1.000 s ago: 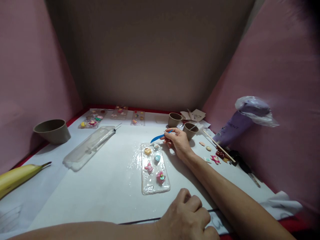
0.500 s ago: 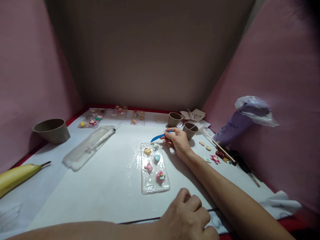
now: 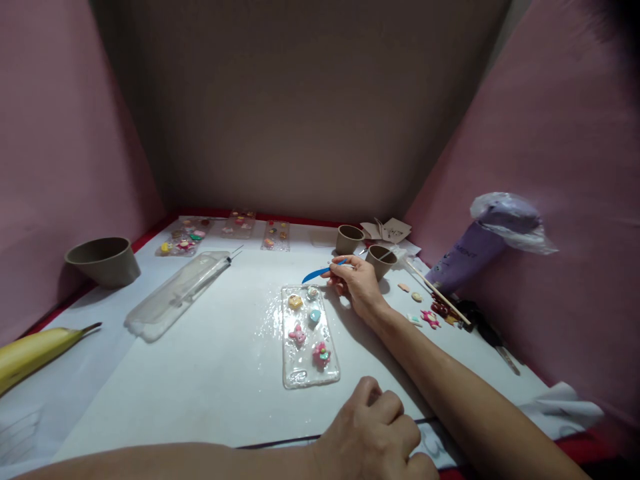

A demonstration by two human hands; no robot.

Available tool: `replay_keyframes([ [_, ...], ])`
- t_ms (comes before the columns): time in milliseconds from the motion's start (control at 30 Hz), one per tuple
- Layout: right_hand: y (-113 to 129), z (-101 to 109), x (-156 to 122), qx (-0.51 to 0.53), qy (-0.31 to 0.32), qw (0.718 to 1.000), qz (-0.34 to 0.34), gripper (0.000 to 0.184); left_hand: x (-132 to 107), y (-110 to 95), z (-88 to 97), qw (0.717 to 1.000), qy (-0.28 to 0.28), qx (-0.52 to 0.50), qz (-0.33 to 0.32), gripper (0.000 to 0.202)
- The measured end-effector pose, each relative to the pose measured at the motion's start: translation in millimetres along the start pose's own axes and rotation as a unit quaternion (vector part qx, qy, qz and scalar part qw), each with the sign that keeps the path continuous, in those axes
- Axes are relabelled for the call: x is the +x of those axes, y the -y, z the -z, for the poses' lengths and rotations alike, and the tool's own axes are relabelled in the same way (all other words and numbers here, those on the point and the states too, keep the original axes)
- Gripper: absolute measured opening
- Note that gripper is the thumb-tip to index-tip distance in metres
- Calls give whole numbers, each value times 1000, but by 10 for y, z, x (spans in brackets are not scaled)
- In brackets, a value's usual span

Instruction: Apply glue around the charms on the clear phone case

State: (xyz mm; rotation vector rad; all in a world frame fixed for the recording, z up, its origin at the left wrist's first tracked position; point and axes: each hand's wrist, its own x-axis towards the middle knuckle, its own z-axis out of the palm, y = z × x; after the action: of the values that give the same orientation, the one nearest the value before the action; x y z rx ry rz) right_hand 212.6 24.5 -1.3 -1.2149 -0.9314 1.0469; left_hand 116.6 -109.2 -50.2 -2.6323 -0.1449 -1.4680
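Observation:
A clear phone case (image 3: 305, 367) lies on the white table with several small charms on it: a yellow one (image 3: 295, 302), a teal one (image 3: 315, 316), a pink animal (image 3: 299, 335) and a pink flower (image 3: 321, 354). Just past its far right corner, my right hand (image 3: 357, 287) pinches a blue plastic knife (image 3: 316, 275), its blade pointing left above the case's far edge. My left hand (image 3: 373, 433) rests at the near table edge, fingers curled into a loose fist, with nothing visible in it. Glossy wet-looking spots surround the case's left side.
Brown cups (image 3: 349, 240) stand at the back, near a stick (image 3: 440, 293), loose charms (image 3: 430, 319) and a purple piping bag (image 3: 467, 253). To the left are another clear case (image 3: 175, 297), a brown bowl (image 3: 105, 263) and a banana (image 3: 40, 353). Decorated cases (image 3: 275, 235) line the back.
Almost nothing differs. My right hand and the blue knife have shifted very slightly to the right; my left hand stays where it was.

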Motion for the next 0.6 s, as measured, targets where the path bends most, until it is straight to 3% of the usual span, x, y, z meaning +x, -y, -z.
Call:
replay_keyframes([
  [233, -18, -9, -23, -7, 14, 1000, -1, 25, 5, -2, -9, 1000, -7, 1, 2, 32],
  [500, -39, -2, -1, -18, 7, 1000, -2, 25, -31, 0, -7, 998, 60, 17, -7, 36],
  [600, -26, -5, -3, -16, 1, 1000, -1, 25, -32, 0, -13, 998, 62, 23, -9, 36],
])
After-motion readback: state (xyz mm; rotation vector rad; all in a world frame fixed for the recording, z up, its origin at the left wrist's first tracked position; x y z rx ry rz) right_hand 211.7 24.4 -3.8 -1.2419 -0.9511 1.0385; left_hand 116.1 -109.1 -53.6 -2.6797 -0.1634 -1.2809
